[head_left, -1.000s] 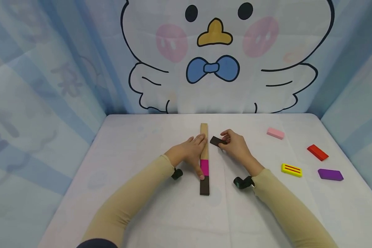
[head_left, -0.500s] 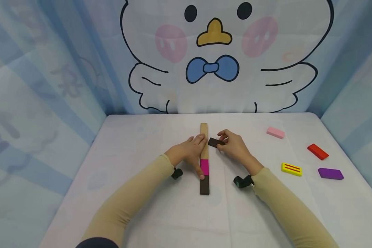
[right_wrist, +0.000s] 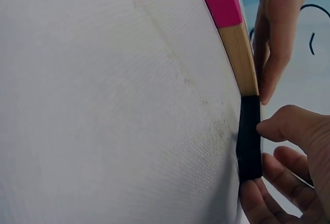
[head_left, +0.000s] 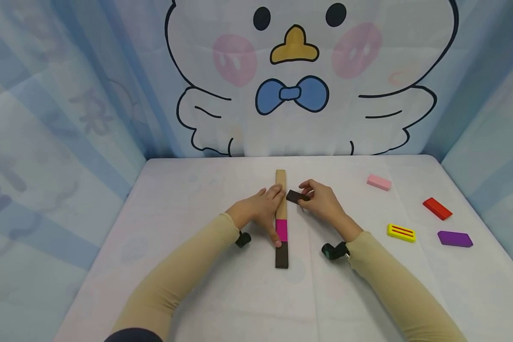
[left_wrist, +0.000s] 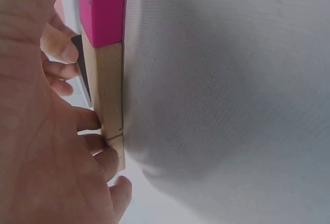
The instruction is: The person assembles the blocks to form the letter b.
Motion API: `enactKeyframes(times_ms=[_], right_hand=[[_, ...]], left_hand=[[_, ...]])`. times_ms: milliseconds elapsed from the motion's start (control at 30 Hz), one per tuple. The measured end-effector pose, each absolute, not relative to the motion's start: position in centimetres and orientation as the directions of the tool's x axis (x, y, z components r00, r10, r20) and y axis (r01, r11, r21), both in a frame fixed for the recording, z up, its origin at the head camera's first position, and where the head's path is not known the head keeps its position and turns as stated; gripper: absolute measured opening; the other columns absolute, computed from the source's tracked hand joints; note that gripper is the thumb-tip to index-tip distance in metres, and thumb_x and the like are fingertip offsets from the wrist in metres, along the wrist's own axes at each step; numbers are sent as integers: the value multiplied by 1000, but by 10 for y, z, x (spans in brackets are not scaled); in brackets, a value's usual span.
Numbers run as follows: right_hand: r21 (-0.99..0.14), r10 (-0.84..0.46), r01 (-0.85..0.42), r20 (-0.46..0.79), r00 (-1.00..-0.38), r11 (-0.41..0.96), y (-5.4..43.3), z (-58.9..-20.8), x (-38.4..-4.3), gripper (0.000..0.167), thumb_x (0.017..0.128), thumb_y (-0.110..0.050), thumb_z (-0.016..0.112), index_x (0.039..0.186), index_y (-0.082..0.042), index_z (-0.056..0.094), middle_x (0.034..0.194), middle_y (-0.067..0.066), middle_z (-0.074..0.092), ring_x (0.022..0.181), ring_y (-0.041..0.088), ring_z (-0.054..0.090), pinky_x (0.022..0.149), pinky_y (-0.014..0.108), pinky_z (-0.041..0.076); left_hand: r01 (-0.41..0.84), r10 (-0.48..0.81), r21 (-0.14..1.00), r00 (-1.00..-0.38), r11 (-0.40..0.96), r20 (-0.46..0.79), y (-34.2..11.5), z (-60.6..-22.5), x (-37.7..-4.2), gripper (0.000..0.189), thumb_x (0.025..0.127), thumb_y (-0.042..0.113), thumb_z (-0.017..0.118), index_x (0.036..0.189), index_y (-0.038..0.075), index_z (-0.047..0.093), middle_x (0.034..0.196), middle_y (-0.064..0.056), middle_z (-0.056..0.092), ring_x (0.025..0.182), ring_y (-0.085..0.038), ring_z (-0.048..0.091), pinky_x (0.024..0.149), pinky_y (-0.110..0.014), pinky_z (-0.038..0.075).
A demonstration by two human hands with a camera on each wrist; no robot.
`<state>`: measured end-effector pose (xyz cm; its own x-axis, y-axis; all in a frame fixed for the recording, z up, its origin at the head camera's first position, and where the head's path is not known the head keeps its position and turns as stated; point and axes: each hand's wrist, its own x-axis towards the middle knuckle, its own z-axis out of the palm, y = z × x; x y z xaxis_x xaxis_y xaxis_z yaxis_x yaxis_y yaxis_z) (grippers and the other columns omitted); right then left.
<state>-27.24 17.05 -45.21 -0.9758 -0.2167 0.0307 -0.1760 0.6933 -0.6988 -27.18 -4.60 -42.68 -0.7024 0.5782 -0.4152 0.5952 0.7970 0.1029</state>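
- The right hand [head_left: 322, 202], right of centre in the frame, pinches the held dark block [head_left: 295, 196] between thumb and fingers; the block sits at the centre, its left end close by the row of blocks [head_left: 281, 211]. Whether the two touch, I cannot tell.
- The left hand [head_left: 262, 209], left of centre, lies across the row with its fingers extended, resting on it rather than clamped round it.
- Likeliest trouble, I judge: the tilted held dark block could knock the row sideways if pushed in at that slant.
- The seams could part or bend out of line if the left hand presses unevenly, since its thumb bears near the lower end and its fingers farther up.
- A pinch this near one end could let the held dark block twist.
- Count in the row: one magenta block [head_left: 281, 230], one end dark block [head_left: 282, 256] at lower centre, and at least two wooden pieces [head_left: 280, 176], a seam showing in the left wrist view.
- Count of loose blocks, right side of the frame: one pink [head_left: 379, 182], one red [head_left: 438, 209], one yellow with red stripes [head_left: 401, 232], one purple [head_left: 455, 239].
- Dark blocks in all: two.
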Motion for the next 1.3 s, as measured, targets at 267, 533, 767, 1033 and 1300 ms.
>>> enactKeyframes(times_ms=[267,533,767,1033,1300], right_hand=[[-700,-201,-162,27,-979,696,170,-454,-273,44,89,-14,75,130,-3,63,115,16,70,108,32,68,90,45,55],[-704,-187,-149,24,-982,694,175,-451,-274,39,94,-20,71,129,-4,64,117,16,71,109,32,70,89,45,58],[-654,-138,-127,35,-990,746,204,-445,-277,31,98,-17,62,124,0,67,119,19,71,111,35,68,95,48,55],[-570,-49,-54,24,-999,820,253,-440,-288,32,101,-16,53,126,1,64,125,23,63,116,39,59,101,56,49],[-427,68,25,85,-994,904,305,-435,-296,34,106,-11,42,132,7,55,142,40,40,125,61,40,105,70,38]], left_hand=[[590,576,110,-701,800,-421,-46,-424,-270,156,60,82,83,166,3,0,174,-16,-6,162,-25,-5,131,-43,4],[589,574,106,-706,801,-415,-47,-424,-270,156,60,81,84,166,4,-1,175,-15,-6,162,-24,-4,132,-44,5],[593,585,125,-696,795,-417,-46,-425,-270,154,62,79,84,166,4,-1,174,-15,-7,162,-25,-6,132,-43,3],[604,595,124,-692,787,-409,-46,-425,-269,154,61,79,84,166,3,-1,174,-16,-6,162,-25,-6,131,-43,4],[607,593,117,-688,786,-417,-46,-424,-269,154,62,79,84,166,3,0,174,-16,-6,162,-26,-6,132,-43,3]])
